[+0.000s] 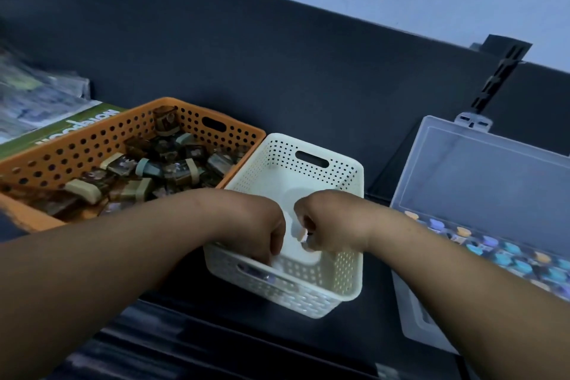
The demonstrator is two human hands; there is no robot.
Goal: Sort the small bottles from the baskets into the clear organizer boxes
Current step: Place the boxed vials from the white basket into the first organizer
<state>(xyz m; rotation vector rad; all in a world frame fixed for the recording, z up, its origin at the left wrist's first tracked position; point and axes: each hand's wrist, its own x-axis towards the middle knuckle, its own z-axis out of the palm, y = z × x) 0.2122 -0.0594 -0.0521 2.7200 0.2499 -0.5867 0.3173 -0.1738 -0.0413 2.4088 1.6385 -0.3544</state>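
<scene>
Both in white basket [311, 299], mid-desk [370, 342]. L hand [262, 225]: fingers curled down at near wall, grip contents hidden, can't tell. R hand [327, 222]: curled too, pale bit at fingertips, too blurred to call. orange basket [92, 139] touching on left: small dark bottles [148, 166], beige/grey-green caps, jumbled. clear organizer box [481, 170] to right, lid up, packed bottles [512, 256] w/ blue/teal/orange caps.

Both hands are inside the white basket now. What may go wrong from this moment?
1. The right hand seems to pinch a small pale item with its fingers; it may slip on the way to the clear plastic organizer box.
2. The left hand reaches down by the near wall of the white perforated plastic basket; this basket looks light and may slide or tip.
</scene>
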